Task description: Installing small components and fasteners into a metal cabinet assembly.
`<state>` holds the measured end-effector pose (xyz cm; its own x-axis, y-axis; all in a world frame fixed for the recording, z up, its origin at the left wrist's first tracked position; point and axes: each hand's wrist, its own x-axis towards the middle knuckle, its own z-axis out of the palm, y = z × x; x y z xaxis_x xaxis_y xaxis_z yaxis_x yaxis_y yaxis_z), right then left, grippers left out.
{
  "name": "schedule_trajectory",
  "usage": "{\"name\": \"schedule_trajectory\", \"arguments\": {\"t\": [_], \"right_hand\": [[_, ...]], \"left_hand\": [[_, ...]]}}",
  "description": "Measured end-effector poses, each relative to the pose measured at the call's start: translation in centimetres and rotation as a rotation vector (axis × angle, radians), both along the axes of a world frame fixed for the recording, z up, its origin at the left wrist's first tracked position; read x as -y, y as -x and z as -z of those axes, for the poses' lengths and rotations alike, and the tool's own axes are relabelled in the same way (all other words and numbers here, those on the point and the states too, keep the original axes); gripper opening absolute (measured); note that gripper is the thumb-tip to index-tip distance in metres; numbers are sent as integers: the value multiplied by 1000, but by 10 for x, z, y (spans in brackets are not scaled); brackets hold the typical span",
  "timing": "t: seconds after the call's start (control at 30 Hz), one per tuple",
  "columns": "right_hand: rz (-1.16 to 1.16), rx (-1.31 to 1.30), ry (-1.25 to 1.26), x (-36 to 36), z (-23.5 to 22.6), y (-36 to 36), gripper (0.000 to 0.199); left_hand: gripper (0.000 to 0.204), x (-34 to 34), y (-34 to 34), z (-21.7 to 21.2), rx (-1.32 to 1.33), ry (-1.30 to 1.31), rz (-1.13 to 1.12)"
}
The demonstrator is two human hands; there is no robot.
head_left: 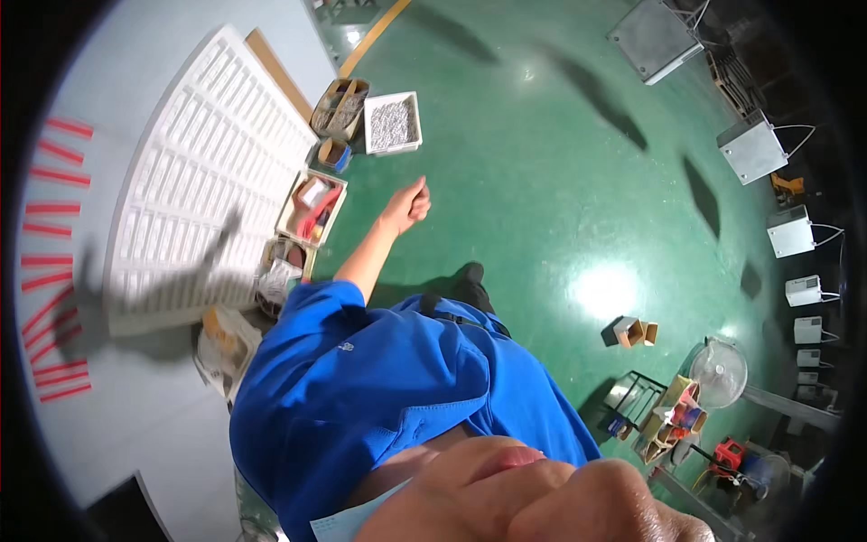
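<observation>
My left hand (408, 207) hangs out ahead on my left over the green floor, its fingers curled into a fist with the thumb laid on top. Nothing sticks out of it. The nearest things are a shallow box (291, 222) holding red and white items and a white tray (418, 135) full of small shiny metal pieces, both apart from the hand. Behind that tray stands a divided bin (341, 108) of small parts, with a little blue box (341, 159) in front. My right hand is out of view.
A large white slotted panel (208, 172) leans at the left wall, with a plastic bag (221, 348) below it. Grey box-shaped units (754, 149) line the right side. A small open carton (635, 331) and a round fan-like object (720, 370) stand on the right.
</observation>
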<state>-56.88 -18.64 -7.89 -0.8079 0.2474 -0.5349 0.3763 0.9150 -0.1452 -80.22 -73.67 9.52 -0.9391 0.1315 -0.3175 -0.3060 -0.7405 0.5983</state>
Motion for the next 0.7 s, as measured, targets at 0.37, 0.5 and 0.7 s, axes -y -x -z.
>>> {"name": "schedule_trajectory", "arguments": {"t": [0.37,0.5,0.7], "right_hand": [[-154,-206,645,186,-65,648,12],[-218,-94,760,256,-70,791,12],[-208,69,494,286,-19,894,11]], "left_hand": [[49,93,96,129,620,-145,-692],[39,138,198,145,773,-171,-838],[34,235,498,129,413,-89,-623]]}}
